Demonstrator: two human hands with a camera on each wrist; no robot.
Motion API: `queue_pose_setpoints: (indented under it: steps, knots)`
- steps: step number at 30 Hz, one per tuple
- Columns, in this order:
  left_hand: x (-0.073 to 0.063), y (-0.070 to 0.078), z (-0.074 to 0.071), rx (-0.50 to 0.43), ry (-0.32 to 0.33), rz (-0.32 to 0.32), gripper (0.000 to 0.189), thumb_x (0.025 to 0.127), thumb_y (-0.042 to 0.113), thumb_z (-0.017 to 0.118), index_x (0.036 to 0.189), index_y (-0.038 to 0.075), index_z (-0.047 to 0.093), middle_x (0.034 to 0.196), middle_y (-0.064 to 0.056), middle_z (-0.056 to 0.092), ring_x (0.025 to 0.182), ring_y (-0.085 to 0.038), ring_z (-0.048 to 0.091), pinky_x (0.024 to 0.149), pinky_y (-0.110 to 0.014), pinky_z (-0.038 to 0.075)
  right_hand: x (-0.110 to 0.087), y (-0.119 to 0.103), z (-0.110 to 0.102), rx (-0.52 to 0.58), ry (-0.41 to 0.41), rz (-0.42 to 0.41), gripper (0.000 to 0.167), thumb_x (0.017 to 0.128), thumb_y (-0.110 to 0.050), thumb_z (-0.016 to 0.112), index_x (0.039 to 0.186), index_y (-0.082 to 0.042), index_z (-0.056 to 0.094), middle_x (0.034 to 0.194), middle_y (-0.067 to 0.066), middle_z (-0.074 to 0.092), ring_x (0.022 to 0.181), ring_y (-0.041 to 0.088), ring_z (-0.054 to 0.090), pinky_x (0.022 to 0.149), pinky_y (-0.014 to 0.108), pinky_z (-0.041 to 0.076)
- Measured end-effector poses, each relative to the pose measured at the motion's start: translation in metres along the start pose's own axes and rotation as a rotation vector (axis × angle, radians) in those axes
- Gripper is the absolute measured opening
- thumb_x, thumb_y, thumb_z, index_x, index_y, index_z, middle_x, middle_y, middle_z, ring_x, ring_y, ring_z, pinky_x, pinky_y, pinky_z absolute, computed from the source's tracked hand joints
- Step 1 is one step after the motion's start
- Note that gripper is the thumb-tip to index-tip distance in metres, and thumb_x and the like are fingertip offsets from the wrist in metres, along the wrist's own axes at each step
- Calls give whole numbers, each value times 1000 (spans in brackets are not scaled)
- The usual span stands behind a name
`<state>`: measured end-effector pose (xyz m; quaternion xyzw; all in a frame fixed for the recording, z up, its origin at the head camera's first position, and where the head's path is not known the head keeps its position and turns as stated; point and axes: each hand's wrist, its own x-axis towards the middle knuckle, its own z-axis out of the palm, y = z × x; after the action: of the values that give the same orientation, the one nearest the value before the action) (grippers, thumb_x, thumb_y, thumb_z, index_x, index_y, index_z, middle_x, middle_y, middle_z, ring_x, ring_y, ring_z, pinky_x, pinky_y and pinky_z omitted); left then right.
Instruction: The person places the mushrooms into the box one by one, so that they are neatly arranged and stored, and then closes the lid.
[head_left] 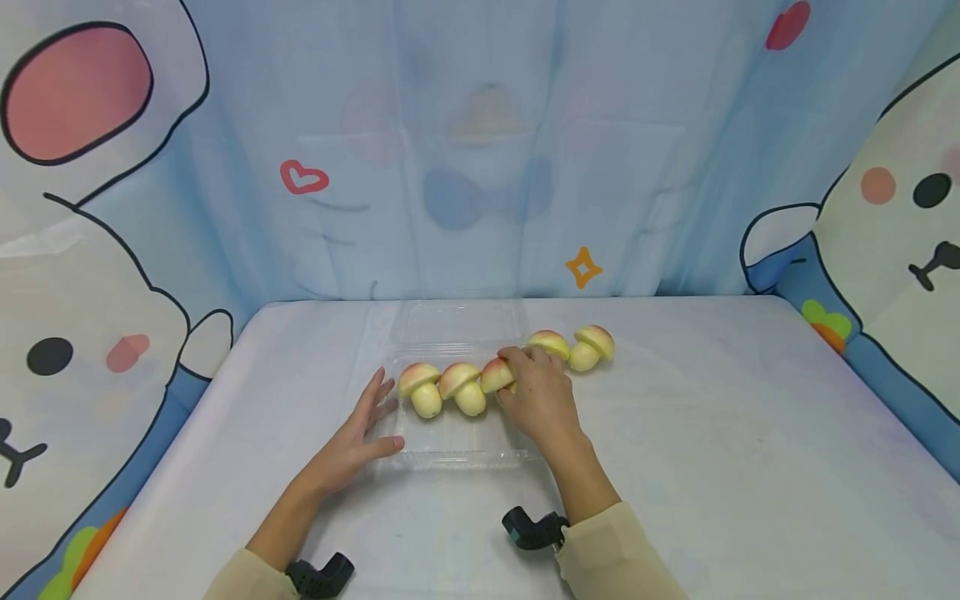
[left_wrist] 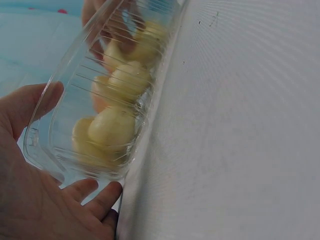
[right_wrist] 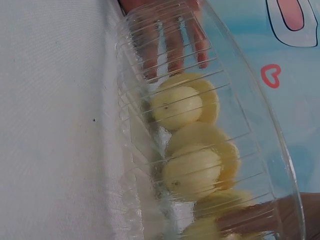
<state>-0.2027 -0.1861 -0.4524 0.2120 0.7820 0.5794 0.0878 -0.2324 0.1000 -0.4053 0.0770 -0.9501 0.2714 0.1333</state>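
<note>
A clear plastic box [head_left: 457,443] holds toy mushrooms with pink-and-yellow caps and pale stems. The left mushroom [head_left: 426,398] and the middle mushroom [head_left: 470,396] lie side by side in it. At the box's right end, my right hand [head_left: 542,398] pinches a third mushroom [head_left: 495,376], partly hidden by the fingers. My left hand [head_left: 348,448] rests against the box's left end, fingers spread and thumb at the rim. Through the ribbed wall in the right wrist view, mushroom stems [right_wrist: 192,172] show.
Behind my right hand, two more mushrooms, one partly covered [head_left: 549,342] and one in full view [head_left: 594,346], lie on the white tabletop [head_left: 735,433]. The box's clear lid [head_left: 459,321] lies folded back. A printed blue curtain [head_left: 637,167] hangs behind the table.
</note>
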Motion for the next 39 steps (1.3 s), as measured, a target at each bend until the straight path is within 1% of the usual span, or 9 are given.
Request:
queue_pose_setpoints:
  steps: [7, 12, 21, 27, 33, 39]
  knots:
    - [0, 0, 0, 4, -1, 5, 102, 96, 16, 65, 165, 5, -10, 171, -29, 6, 154, -55, 19, 117, -72, 24, 1, 0, 1, -18, -22, -5, 50, 85, -8, 74, 134, -8, 67, 132, 21, 63, 126, 49, 53, 91, 61, 52]
    - [0, 0, 0, -1, 1, -4, 104, 95, 17, 66, 165, 6, -11, 171, -28, 6, 154, -55, 18, 117, -73, 24, 1, 0, 0, -15, -43, 5, 53, 85, -8, 75, 137, -10, 65, 134, 22, 61, 127, 48, 53, 92, 61, 52]
    - [0, -1, 0, -11, 2, -17, 104, 95, 19, 66, 165, 9, -11, 172, -26, 5, 155, -54, 16, 117, -73, 22, 2, 0, -3, -9, -56, 0, 46, 86, -11, 78, 131, -10, 69, 133, 20, 62, 127, 47, 54, 94, 60, 51]
    - [0, -1, 0, -10, 1, -17, 104, 95, 19, 66, 166, 10, -11, 172, -26, 5, 155, -54, 16, 117, -73, 23, 2, 1, -6, 12, -52, -6, 46, 86, -11, 79, 131, -8, 69, 132, 21, 62, 126, 47, 55, 97, 58, 51]
    - [0, 1, 0, -13, 0, -26, 104, 95, 19, 66, 166, 10, -10, 172, -25, 5, 156, -53, 16, 117, -73, 23, 3, 2, -9, 39, -40, -12, 45, 87, -9, 78, 130, -7, 69, 130, 23, 63, 124, 46, 57, 98, 56, 51]
    - [0, 1, 0, -14, -1, -35, 105, 95, 20, 66, 166, 10, -11, 172, -25, 5, 156, -53, 16, 117, -74, 23, 4, 3, -14, 77, -57, 25, 45, 89, -10, 75, 134, -8, 67, 134, 23, 62, 127, 46, 56, 98, 56, 52]
